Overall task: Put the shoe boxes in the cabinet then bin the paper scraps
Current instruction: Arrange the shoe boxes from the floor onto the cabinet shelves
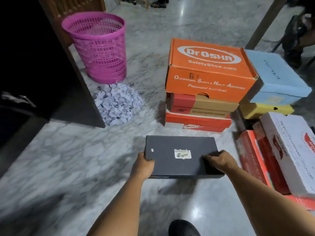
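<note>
Both hands clamped on dark shoe box (180, 157), lower centre of frame: left hand (144, 165) at its left end, right hand (219, 161) at right end. Long axis runs left-right. Dark cabinet (34, 68) lies upper left, nearer left hand.

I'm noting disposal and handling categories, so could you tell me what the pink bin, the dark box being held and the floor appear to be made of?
Pink bin: most likely moulded plastic, given its uniform colour and perforated lattice wall.
Dark box: probably matte cardboard, with crisp folded edges and a printed logo; left hand and right hand grip its ends.
Floor: looks like polished marble or marble-look tile, grey-veined with glossy reflections.
</note>
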A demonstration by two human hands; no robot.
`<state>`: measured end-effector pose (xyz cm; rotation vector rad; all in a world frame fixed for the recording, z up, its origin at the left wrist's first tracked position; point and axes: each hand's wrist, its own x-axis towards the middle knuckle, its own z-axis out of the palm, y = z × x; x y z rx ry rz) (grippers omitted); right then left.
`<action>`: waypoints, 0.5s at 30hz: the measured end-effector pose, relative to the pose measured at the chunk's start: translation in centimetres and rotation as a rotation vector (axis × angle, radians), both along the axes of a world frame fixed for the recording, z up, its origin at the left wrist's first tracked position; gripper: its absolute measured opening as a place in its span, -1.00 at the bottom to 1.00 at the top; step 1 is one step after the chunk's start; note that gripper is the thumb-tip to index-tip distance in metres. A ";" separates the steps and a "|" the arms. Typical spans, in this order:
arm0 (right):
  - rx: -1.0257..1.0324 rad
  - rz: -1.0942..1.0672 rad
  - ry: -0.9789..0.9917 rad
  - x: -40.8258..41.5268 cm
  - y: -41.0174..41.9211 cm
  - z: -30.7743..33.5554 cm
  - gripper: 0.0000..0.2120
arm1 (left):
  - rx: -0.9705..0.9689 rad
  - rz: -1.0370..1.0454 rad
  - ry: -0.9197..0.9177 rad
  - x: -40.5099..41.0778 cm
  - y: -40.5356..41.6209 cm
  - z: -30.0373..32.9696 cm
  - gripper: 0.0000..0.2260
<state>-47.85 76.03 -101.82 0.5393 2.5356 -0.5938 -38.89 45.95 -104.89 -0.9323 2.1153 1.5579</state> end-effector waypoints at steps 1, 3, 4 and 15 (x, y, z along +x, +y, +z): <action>-0.023 0.089 -0.004 0.1 -1.4 0.0 -0.38 | 0.022 0.089 0.003 1.4 -2.3 -0.3 -0.69; -0.106 0.263 -0.031 0.7 -5.6 0.7 -0.45 | 0.061 0.266 -0.009 4.9 -7.3 -1.9 -0.68; -0.171 0.329 -0.049 1.2 -8.2 1.2 -0.46 | 0.059 0.359 -0.008 7.0 -9.8 -2.1 -0.66; -0.872 0.782 -0.067 8.9 -38.3 5.4 -0.30 | -0.375 1.150 0.317 27.1 -25.3 10.2 -0.72</action>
